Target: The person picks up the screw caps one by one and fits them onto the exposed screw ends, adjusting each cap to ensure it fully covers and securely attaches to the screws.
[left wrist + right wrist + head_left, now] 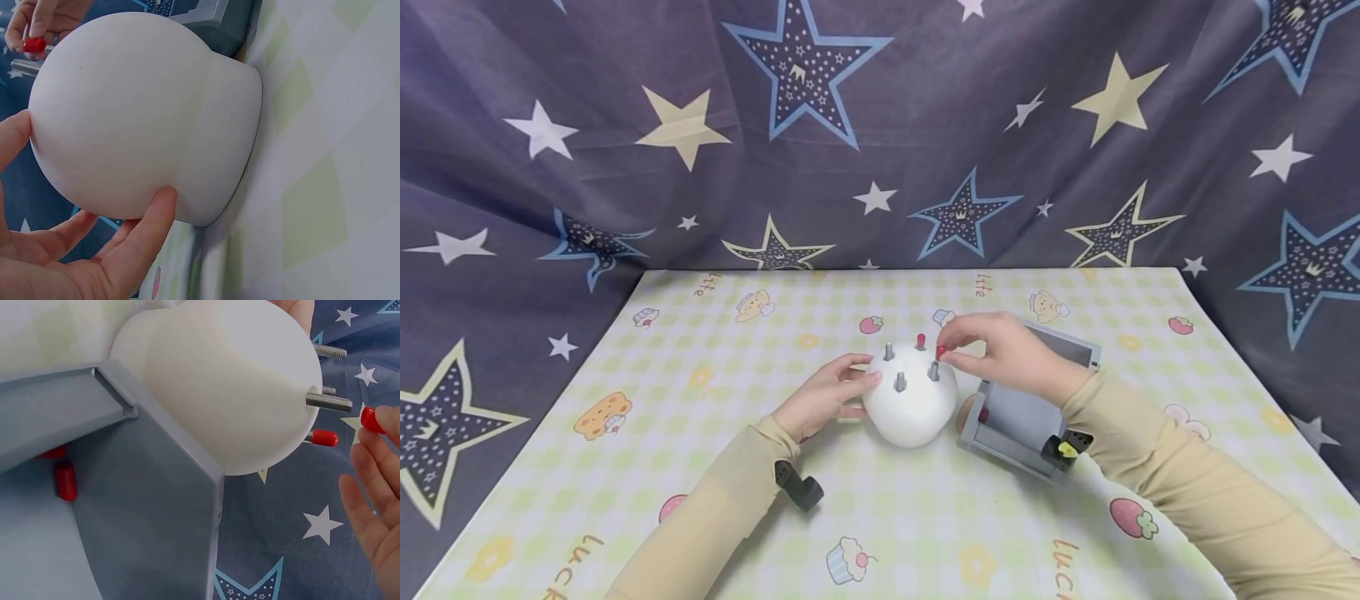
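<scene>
A white rounded body (910, 408) stands on the table, with several metal threaded studs (900, 382) rising from its top. One stud at the back wears a red cap (921, 341); in the right wrist view this fitted cap (324, 437) is plain. My left hand (831, 392) holds the body's left side, its fingertips spread round the curve (125, 250). Between thumb and fingertips, my right hand (1000, 350) pinches another red cap (372, 420), just above the right-hand studs. In the left wrist view the pinched cap (34, 45) appears close to a stud's end.
A grey open box (1015, 417) sits right of the white body, partly under my right forearm. Loose red caps (65, 481) lie inside it. The checked tablecloth (700, 500) covers the table, and a star-patterned curtain (880, 167) hangs behind.
</scene>
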`<state>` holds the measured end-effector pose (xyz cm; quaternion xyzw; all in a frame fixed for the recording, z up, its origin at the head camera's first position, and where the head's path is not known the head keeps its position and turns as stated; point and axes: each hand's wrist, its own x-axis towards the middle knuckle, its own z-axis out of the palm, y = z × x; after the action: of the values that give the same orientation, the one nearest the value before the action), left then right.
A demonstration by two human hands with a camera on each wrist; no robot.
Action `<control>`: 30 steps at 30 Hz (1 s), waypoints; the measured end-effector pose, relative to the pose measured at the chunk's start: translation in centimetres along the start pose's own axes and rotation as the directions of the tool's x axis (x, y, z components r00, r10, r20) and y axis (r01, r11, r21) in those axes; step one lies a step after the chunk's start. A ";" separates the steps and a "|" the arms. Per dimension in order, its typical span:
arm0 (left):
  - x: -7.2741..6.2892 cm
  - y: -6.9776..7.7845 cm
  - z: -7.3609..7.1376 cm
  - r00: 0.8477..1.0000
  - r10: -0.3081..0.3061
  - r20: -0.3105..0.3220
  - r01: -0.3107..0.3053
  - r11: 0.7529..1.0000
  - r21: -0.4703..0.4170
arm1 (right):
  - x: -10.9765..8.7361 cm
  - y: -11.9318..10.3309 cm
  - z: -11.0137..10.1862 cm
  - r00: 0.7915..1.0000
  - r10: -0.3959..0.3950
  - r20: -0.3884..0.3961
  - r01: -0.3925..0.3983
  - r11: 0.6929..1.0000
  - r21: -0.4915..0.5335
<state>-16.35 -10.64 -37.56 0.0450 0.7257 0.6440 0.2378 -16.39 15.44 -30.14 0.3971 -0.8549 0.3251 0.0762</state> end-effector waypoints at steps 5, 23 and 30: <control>0.0 0.0 0.0 1.000 -0.004 -0.004 0.004 1.000 0.003 | 0.0 0.0 0.2 1.000 -0.018 0.006 0.018 1.000 -0.017; 0.1 -0.3 -0.2 1.000 -0.002 -0.003 0.002 1.000 -0.004 | 0.1 -0.1 0.5 0.999 -0.028 0.039 0.029 0.999 -0.044; 0.1 -0.2 -0.1 1.000 -0.003 -0.009 0.003 1.000 -0.004 | 0.1 0.0 0.5 0.997 -0.057 0.043 0.060 0.996 -0.059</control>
<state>-16.42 -10.69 -37.82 0.0405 0.7256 0.6453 0.2357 -16.37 15.06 -30.50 0.4261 -0.8537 0.2886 0.0802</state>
